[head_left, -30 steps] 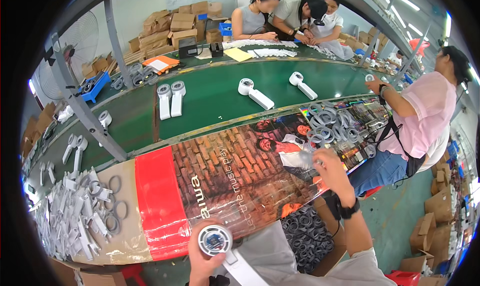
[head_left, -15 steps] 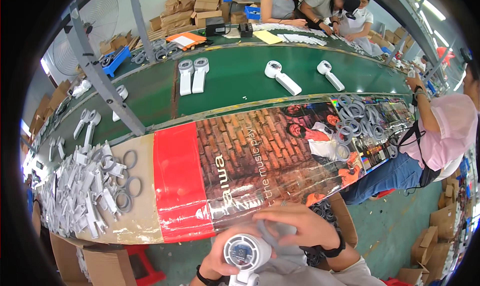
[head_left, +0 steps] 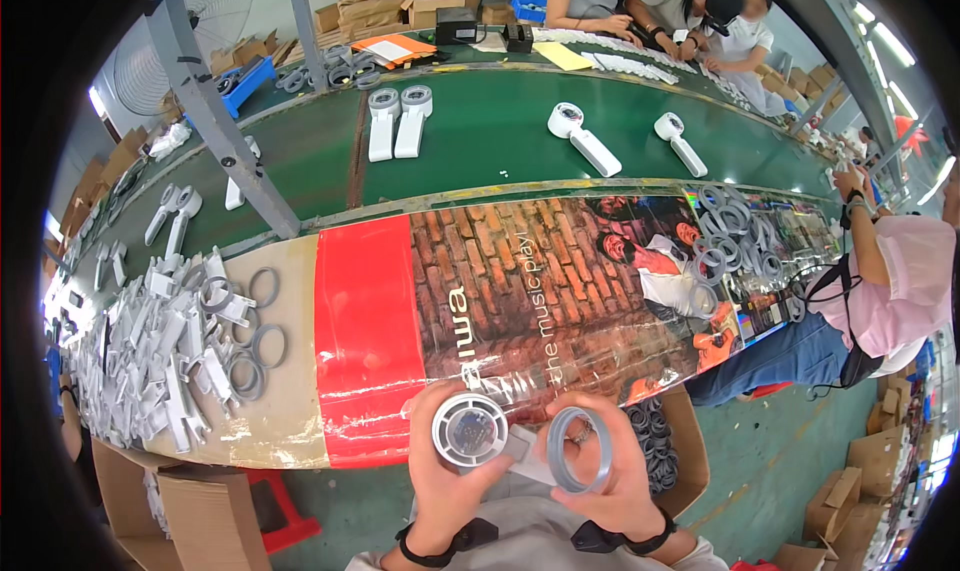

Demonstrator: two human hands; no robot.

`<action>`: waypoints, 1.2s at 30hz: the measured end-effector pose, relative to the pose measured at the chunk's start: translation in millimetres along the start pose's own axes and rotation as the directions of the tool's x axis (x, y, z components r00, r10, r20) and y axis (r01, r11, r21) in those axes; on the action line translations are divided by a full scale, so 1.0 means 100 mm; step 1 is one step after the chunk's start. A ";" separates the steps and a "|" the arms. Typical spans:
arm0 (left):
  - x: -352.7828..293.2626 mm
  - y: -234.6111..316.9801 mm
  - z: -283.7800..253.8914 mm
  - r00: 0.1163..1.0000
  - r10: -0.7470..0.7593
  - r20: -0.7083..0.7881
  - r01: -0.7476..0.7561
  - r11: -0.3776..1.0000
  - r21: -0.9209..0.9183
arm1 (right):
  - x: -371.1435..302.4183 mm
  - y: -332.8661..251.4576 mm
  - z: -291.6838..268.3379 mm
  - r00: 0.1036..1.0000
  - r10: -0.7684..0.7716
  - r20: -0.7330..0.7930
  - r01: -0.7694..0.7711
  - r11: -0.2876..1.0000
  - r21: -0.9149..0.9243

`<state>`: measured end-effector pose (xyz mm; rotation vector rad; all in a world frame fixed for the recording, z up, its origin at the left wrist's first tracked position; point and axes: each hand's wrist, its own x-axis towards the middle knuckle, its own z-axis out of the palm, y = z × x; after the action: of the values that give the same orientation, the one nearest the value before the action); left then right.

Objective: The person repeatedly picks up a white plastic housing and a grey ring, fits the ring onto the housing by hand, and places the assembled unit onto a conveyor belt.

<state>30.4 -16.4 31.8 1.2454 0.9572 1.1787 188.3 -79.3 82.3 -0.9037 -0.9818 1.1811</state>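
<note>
My left hand (head_left: 440,486) is closed round the round head of a white handheld fan (head_left: 470,431), its open face turned up with a small circuit board inside. The fan's pale handle (head_left: 535,455) points right, toward my other hand. My right hand (head_left: 622,479) pinches a grey plastic ring (head_left: 606,453), held upright beside the fan and apart from its head. Some right fingers lie behind the ring and the handle, partly hidden.
A pile of white plastic parts (head_left: 165,351) covers the worktop's left end; loose grey rings (head_left: 735,231) lie at its right. Fans (head_left: 584,141) rest on the green conveyor (head_left: 480,121) behind. A cardboard box (head_left: 688,451) of rings stands below. A co-worker in pink (head_left: 910,281) sits at right.
Both hands have come up toward the worktop's edge. The fan's handle has swung from pointing down to pointing right. The ring has moved away from the fan head and now shows clearly.
</note>
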 end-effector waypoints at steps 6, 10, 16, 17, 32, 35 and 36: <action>0.00 0.03 -0.06 0.988 -0.052 0.148 0.083 0.974 -0.211 | -0.06 0.17 -0.03 0.997 -0.073 0.012 0.073 0.991 -0.114; -0.01 0.01 -0.05 0.987 0.048 0.155 -0.043 0.998 -0.040 | -0.03 0.18 -0.02 0.987 -0.162 -0.012 0.156 0.969 -0.194; -0.03 0.01 0.01 0.991 0.025 0.132 -0.006 0.990 -0.140 | -0.04 0.10 -0.04 0.981 -0.167 0.098 0.193 0.825 -0.531; -0.03 0.01 0.01 0.989 0.018 0.143 0.007 0.984 -0.175 | -0.04 0.10 -0.02 0.982 -0.164 0.094 0.189 0.827 -0.530; 0.02 0.14 -0.02 0.973 0.090 0.214 -0.145 0.955 0.258 | -0.01 0.00 0.07 0.985 -0.145 0.096 0.171 0.720 -0.672; -0.07 0.20 0.08 0.920 0.319 0.228 -0.392 0.732 0.558 | -0.01 -0.08 0.15 0.981 -0.094 0.172 0.195 0.549 -0.813; -0.10 0.22 0.10 0.876 0.416 0.244 -0.471 0.631 0.616 | 0.00 -0.11 0.18 0.975 -0.085 0.203 0.220 0.463 -0.859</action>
<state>36.0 -28.8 53.6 2.1999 1.0852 1.1786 175.1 -80.5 98.3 -1.5134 -1.8240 0.4928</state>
